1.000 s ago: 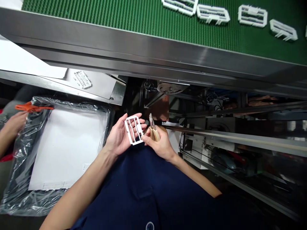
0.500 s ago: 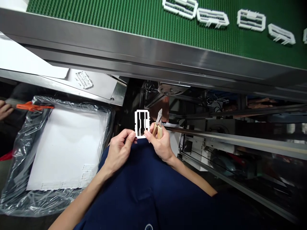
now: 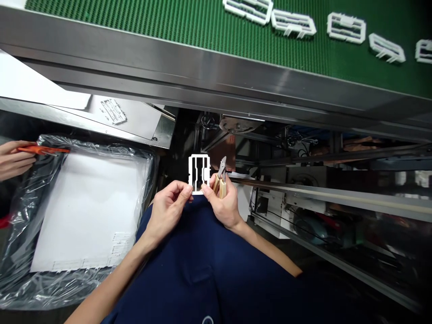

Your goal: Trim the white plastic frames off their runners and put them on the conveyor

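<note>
A small white plastic frame [image 3: 199, 173] stands upright in front of my lap, over my dark blue clothing. My left hand [image 3: 168, 210] pinches its lower left corner with thumb and forefinger. My right hand [image 3: 222, 203] pinches its lower right corner and also grips small cutting pliers [image 3: 220, 178] with tan handles, their jaws pointing up just right of the frame.
A green conveyor belt [image 3: 175, 22] with a steel edge runs across the top, carrying several white frames [image 3: 293, 22]. A plastic-lined box [image 3: 84, 211] with a white sheet lies at left. Another person's hand [image 3: 11, 157] holds an orange tool there. Machinery fills the space at right.
The frame went from lying tilted across my left palm to standing upright, pinched by both hands. The other person's hand shifted at the left with the orange tool.
</note>
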`<act>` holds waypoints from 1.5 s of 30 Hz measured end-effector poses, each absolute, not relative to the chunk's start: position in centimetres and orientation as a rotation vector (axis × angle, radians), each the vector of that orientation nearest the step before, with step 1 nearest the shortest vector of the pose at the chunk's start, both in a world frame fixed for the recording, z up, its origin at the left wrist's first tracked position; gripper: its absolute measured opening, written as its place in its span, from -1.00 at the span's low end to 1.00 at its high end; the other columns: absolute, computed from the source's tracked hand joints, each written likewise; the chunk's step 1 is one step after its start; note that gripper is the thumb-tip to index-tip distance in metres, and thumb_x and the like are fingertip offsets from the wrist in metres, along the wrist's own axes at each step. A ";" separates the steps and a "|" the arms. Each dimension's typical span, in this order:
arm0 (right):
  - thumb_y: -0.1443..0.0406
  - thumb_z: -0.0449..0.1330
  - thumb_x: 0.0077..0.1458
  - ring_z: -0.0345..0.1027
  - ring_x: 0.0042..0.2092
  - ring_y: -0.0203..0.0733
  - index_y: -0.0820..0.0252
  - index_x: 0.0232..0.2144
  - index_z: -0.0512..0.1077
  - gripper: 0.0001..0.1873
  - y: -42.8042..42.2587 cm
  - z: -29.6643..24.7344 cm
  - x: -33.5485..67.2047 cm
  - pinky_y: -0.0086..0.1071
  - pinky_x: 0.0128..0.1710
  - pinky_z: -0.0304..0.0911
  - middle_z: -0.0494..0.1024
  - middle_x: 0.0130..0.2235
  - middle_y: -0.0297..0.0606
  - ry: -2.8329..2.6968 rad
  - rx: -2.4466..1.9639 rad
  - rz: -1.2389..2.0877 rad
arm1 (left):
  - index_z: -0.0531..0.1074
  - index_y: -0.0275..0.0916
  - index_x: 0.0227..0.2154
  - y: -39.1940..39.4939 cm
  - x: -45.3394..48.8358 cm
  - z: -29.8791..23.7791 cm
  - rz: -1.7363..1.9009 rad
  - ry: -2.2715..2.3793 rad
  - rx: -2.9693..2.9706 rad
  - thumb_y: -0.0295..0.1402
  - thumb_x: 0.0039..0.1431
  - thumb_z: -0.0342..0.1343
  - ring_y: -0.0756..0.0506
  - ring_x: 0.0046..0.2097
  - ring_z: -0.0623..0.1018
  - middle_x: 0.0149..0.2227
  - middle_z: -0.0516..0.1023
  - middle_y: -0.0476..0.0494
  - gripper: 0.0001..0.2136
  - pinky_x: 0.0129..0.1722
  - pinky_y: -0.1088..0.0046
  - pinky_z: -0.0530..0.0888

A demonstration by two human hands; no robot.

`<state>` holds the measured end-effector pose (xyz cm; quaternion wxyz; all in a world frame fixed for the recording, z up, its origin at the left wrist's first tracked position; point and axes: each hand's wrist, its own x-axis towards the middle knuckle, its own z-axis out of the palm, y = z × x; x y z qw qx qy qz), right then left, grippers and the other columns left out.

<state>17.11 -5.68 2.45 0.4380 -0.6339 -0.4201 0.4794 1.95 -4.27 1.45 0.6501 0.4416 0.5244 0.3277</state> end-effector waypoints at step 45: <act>0.27 0.18 0.04 0.16 -0.48 -0.41 0.15 -0.39 0.22 -0.83 -5.0 2.7 17.3 -0.47 -0.44 0.17 0.27 -0.47 -0.44 -1.216 -1.651 1.206 | 0.51 -0.27 -0.43 -2.2 -0.5 1.9 0.509 1.093 1.101 -0.25 0.17 0.12 -0.06 -0.36 0.53 -0.45 0.57 -0.08 -0.80 -0.34 0.48 0.40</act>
